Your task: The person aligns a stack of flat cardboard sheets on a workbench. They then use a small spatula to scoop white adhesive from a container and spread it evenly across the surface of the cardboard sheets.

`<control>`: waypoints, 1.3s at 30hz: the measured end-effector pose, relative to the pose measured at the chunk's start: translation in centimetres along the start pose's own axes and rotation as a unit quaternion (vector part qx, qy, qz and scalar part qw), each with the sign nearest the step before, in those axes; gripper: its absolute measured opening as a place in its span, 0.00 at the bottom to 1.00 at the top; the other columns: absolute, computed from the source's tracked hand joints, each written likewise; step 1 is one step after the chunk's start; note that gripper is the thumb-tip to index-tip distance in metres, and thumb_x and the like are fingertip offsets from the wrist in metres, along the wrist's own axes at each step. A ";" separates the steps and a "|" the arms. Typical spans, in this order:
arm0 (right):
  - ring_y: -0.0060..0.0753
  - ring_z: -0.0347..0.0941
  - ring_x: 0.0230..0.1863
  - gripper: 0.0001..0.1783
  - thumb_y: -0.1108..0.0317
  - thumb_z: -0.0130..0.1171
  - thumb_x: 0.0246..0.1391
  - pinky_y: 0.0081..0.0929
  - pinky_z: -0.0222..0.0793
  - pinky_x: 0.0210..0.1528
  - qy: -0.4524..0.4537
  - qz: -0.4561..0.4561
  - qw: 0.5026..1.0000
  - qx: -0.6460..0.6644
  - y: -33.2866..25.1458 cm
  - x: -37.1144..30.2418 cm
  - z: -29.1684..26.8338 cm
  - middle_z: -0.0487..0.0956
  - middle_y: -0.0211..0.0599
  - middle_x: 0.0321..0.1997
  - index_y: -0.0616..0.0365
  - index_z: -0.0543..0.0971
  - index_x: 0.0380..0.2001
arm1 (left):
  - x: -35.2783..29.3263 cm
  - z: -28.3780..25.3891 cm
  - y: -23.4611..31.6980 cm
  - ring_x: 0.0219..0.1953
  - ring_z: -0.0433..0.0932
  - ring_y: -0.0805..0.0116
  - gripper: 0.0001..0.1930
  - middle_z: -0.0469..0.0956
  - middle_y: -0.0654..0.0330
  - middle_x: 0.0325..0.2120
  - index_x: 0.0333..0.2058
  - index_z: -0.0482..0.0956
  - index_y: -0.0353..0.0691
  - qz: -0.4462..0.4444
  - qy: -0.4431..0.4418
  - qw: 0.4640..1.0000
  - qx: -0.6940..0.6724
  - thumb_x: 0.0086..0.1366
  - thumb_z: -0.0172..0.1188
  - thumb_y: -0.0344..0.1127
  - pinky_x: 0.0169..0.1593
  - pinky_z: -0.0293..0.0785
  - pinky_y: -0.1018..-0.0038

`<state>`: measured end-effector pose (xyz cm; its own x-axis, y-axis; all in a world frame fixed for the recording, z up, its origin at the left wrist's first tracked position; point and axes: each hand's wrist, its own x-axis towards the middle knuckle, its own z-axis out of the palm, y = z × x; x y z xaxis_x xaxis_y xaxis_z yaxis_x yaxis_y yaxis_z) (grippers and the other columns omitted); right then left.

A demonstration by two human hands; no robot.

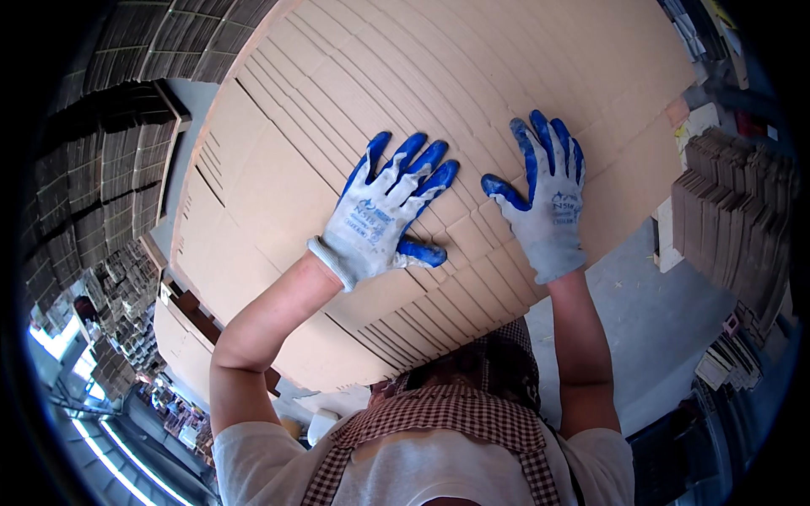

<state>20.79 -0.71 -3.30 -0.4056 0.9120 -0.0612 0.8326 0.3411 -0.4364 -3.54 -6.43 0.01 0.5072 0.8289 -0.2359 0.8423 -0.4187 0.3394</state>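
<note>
Flat brown cardboard sheets [278, 177] lie fanned out in an overlapping row before me, their slotted edges showing as many parallel lines. My left hand [380, 207], in a grey-white glove with blue coated fingers, rests on the sheets near the middle with its fingers spread. To its right, my right hand [548, 190] wears a matching glove and lies on the cardboard with fingers stretched out and thumb apart. Neither hand grips anything. The surface under the sheets is mostly hidden.
Tall bundled stacks of cardboard [110, 177] stand at the left. Another cardboard stack [734, 202] is on the right, above the grey floor [650, 312]. My checkered apron [447, 413] touches or nearly touches the sheets' near edge.
</note>
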 end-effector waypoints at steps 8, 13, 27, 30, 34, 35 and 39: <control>0.53 0.43 0.78 0.53 0.38 0.68 0.49 0.59 0.35 0.77 -0.021 0.002 0.998 -0.053 -0.7 -0.4 0.0 0.55 0.40 0.77 0.47 0.60 0.73 | -0.2 0.0 0.2 0.75 0.49 0.52 0.53 0.54 0.54 0.73 0.71 0.59 0.46 -0.002 -0.005 1.000 0.006 0.58 0.43 0.79 0.76 0.37 0.47; 0.53 0.43 0.78 0.53 0.38 0.68 0.48 0.60 0.35 0.77 -0.029 0.007 0.998 -0.050 -0.5 -0.4 0.1 0.54 0.40 0.77 0.46 0.59 0.73 | -0.5 0.2 0.2 0.75 0.50 0.51 0.52 0.54 0.54 0.73 0.71 0.59 0.46 0.005 -0.004 1.000 0.002 0.58 0.44 0.79 0.75 0.38 0.47; 0.54 0.47 0.77 0.54 0.37 0.68 0.46 0.60 0.37 0.76 -0.019 0.000 0.998 -0.065 -0.5 -0.4 -0.1 0.56 0.40 0.76 0.46 0.60 0.72 | -0.6 -0.6 0.4 0.75 0.50 0.49 0.53 0.55 0.52 0.72 0.71 0.60 0.44 0.006 -0.007 1.000 -0.016 0.57 0.45 0.78 0.75 0.39 0.46; 0.54 0.46 0.77 0.54 0.37 0.68 0.46 0.60 0.37 0.76 -0.010 -0.006 0.998 -0.063 -0.5 -0.4 0.0 0.56 0.40 0.76 0.47 0.60 0.73 | -0.2 -0.7 0.3 0.75 0.51 0.50 0.53 0.56 0.51 0.72 0.71 0.59 0.43 0.017 -0.004 0.999 -0.026 0.58 0.45 0.78 0.75 0.39 0.46; 0.54 0.45 0.77 0.54 0.37 0.67 0.47 0.60 0.37 0.76 -0.017 -0.001 0.997 -0.069 -0.5 -0.4 0.0 0.56 0.40 0.76 0.47 0.60 0.73 | -0.2 0.5 -0.1 0.75 0.51 0.51 0.52 0.56 0.52 0.72 0.71 0.59 0.44 0.030 0.004 1.000 -0.007 0.58 0.44 0.78 0.75 0.39 0.46; 0.55 0.45 0.77 0.54 0.36 0.67 0.47 0.60 0.37 0.77 -0.020 0.001 0.997 -0.068 -0.5 -0.3 0.0 0.56 0.41 0.77 0.47 0.60 0.73 | -0.2 0.6 -0.1 0.75 0.51 0.51 0.52 0.56 0.53 0.72 0.71 0.59 0.44 0.028 0.004 1.000 -0.007 0.58 0.44 0.78 0.75 0.38 0.46; 0.55 0.44 0.78 0.54 0.36 0.67 0.47 0.60 0.37 0.77 -0.032 0.007 0.996 -0.081 -0.3 -0.4 0.1 0.55 0.41 0.77 0.47 0.60 0.73 | -0.5 0.8 -0.1 0.75 0.50 0.51 0.52 0.56 0.53 0.72 0.71 0.59 0.45 0.026 0.003 1.000 -0.010 0.58 0.44 0.78 0.75 0.38 0.46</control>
<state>20.63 -1.20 -3.24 -0.4115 0.9028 -0.1251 0.8866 0.3647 -0.2845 -3.67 -7.08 -0.62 0.5497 0.8081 -0.2116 0.8105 -0.4547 0.3692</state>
